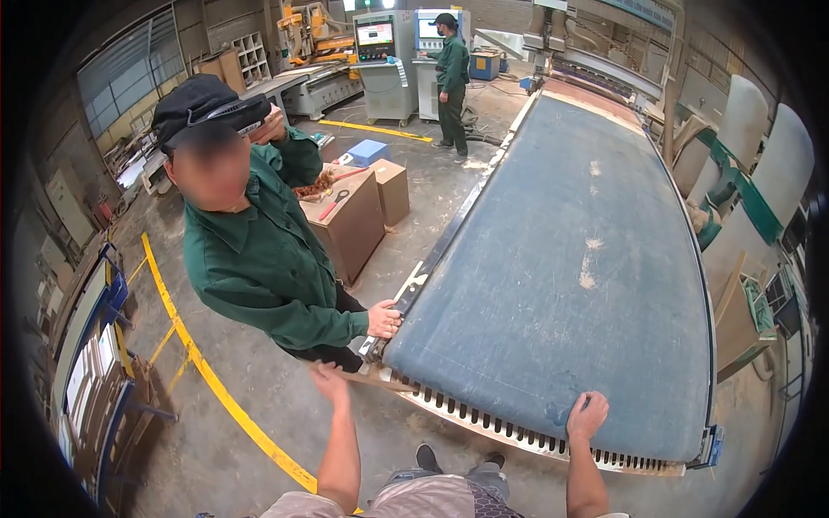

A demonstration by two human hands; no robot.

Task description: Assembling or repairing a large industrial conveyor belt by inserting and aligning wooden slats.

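Note:
My left hand (331,382) is closed around the near end of a thin brown wooden strip (370,378), whose other end reaches the front left corner of the conveyor. My right hand (587,416) rests on the near part of the wide blue-grey conveyor belt (518,319). Its fingers are curled, and anything under them is hidden. Dark smudges mark the belt beside it. Below the belt's front edge runs a slotted pale guard (492,420).
A co-worker in green (259,250) stands at the left, one hand on the conveyor's side rail. Behind are brown boxes (350,216) with a red-handled tool. Another person (452,78) faces control cabinets. Curved panels (734,129) lean at right; a rack (99,371) stands at left.

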